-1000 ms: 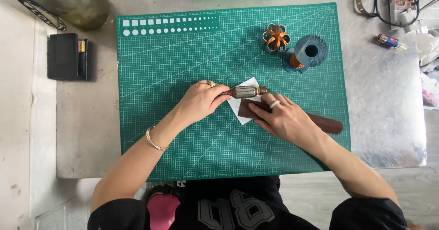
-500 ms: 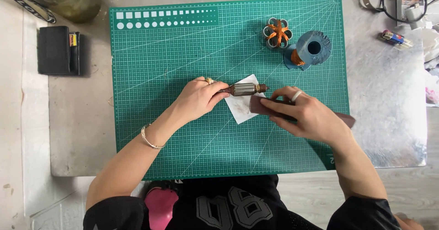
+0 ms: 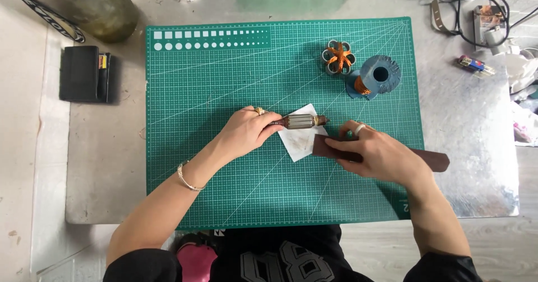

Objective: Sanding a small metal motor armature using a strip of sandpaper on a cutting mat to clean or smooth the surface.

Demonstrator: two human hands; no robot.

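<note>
Nearest me, my forearms come in over the lower edge of the green cutting mat [image 3: 224,203], which lies on the grey counter [image 3: 471,147].

My right hand [image 3: 381,156], at about 4 o'clock from mat centre, is closed on a dark brown strip [image 3: 434,160] (abrasive or leather, I cannot tell which). The strip's near end lies just right of the white paper scrap [image 3: 300,142]; its far end pokes out past the mat edge toward 3 o'clock.

My left hand [image 3: 246,131], at mat centre, grips the left end of the small motor armature [image 3: 300,121]. The armature lies across the paper's top edge, long axis running 9 to 3 o'clock, copper commutator end pointing to 3 o'clock, toward my right fingers.

Judgement: to work it well, keep the shaft level and pinned by the left hand, hold the strip flat, and keep pressure light.

Farther out, at 1 o'clock: an orange-wound coil piece [image 3: 339,57] and a blue-grey spool [image 3: 378,76]. At 10 o'clock off the mat, a black case [image 3: 84,73].
</note>
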